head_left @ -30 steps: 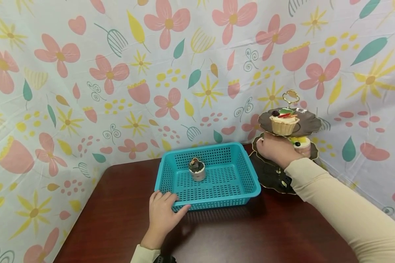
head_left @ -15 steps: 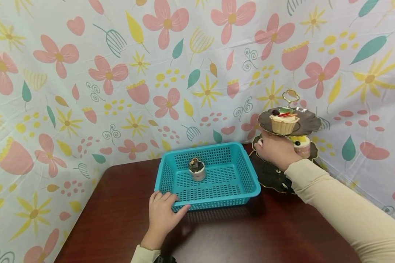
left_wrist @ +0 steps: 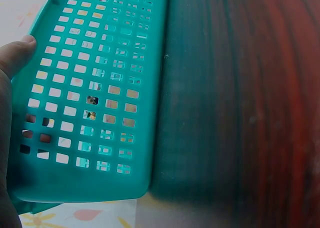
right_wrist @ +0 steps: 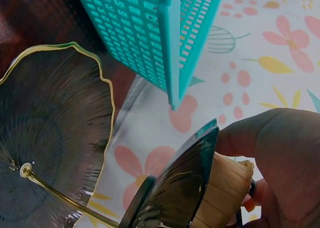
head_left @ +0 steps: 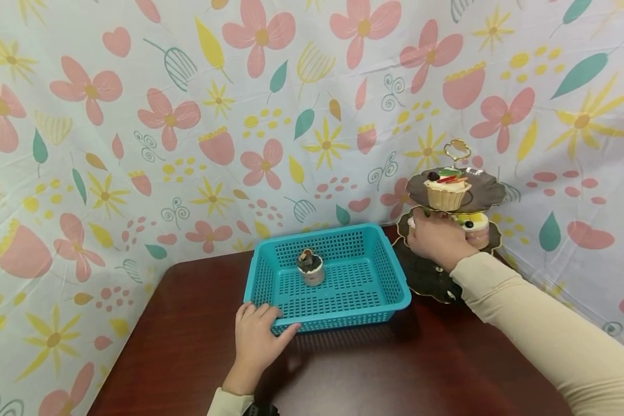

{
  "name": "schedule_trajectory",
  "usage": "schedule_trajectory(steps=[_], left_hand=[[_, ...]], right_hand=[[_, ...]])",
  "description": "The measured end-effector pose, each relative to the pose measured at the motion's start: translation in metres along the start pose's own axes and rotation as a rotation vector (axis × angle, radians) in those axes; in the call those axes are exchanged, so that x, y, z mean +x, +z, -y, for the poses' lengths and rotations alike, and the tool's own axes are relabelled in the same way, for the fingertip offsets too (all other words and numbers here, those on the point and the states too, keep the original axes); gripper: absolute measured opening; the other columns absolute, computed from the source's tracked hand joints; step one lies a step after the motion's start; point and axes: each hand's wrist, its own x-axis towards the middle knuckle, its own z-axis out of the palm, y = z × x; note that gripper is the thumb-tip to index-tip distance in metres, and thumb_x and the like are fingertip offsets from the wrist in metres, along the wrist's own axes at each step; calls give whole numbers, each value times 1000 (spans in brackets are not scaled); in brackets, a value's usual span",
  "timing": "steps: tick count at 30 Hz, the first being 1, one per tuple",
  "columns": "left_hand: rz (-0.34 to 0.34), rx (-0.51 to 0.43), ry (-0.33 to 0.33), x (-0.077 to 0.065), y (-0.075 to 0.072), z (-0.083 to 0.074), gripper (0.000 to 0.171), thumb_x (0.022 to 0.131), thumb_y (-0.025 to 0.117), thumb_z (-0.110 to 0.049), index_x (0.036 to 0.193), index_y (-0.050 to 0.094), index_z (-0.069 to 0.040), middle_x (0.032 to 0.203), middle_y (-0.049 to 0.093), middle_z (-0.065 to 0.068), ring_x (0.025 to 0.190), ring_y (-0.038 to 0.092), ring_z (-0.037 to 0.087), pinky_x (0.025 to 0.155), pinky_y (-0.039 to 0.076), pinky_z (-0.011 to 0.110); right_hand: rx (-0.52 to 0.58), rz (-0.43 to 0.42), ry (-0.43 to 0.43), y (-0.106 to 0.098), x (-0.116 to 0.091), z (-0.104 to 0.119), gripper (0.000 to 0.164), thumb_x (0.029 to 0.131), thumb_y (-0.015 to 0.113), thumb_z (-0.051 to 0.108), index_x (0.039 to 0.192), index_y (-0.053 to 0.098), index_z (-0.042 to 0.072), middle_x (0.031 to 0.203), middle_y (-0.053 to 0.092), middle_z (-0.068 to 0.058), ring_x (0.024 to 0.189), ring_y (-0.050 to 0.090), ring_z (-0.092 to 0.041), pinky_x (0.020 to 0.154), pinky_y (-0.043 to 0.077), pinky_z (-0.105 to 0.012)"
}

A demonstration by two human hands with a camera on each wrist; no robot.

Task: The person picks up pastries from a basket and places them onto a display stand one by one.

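Observation:
My left hand (head_left: 257, 338) grips the front-left rim of a turquoise plastic basket (head_left: 338, 321), fingers over the edge and thumb along the outside. A toy cupcake (head_left: 312, 276) with a dark chocolate top stands upright inside it. My right hand (head_left: 439, 240) reaches onto the middle tier of a dark, gold-edged tiered stand (head_left: 486, 196). There it pinches a toy cupcake in a tan pleated case (right_wrist: 225, 188), mostly hidden by the hand in the head view. Beside that hand sits a fruit-topped cupcake in a pinkish cup (head_left: 478, 234). Another tan-cased, cream-and-fruit cupcake (head_left: 445, 196) occupies the top tier.
Basket and stand share a dark red-brown table (head_left: 187, 346). A gold loop handle (head_left: 457, 150) tops the stand, and its wide bottom tier (head_left: 429, 280) lies close to the basket's right side. Behind everything hangs a flower-patterned cloth (head_left: 213, 115).
My right hand has shifted slightly at the middle tier, and more of the pink-cup cupcake's fruit shows beside it. The left hand, basket and chocolate cupcake stay put.

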Motion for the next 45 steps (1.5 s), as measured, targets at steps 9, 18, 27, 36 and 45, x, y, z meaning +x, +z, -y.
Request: schedule_trajectory(steps=[9,18,27,36,45], left_hand=[[-24,-5,9,-2,2,0,46,75,76,-62,78,66,-18,72,62,-4,71,55,23,91,45,59],[-44,-5,29,0,4,3,52,81,68,-68,77,67,-16,72,62,-3,71,56,24,89,45,58],[-39,-6,26,2,2,2,58,86,60,-72,77,67,-15,71,62,-2,71,56,24,90,45,59],[-27,-6,19,-1,2,2,52,81,68,-68,77,67,-16,72,62,-4,71,56,24,92,45,60],[-21,9,13,0,2,-1,46,77,75,-64,77,65,-19,72,61,-5,72,57,22,94,45,59]], right_hand=[[-9,19,-16,0,-3,-2,46,97,53,24,132,49,-5,80,52,-28,69,59,-43,54,48,-54],[-94,36,5,-12,-25,21,71,90,68,29,149,38,3,113,48,-44,43,48,-29,34,41,-44],[-141,-1,-68,-16,-41,54,71,90,72,35,147,43,4,133,39,-42,39,43,-23,34,41,-38],[-122,-7,-142,-5,-40,61,74,89,75,37,148,46,5,128,46,-36,50,49,-22,40,45,-39],[-73,50,-214,11,-39,64,72,90,73,38,148,45,4,123,55,-30,71,64,-30,66,57,-49]])
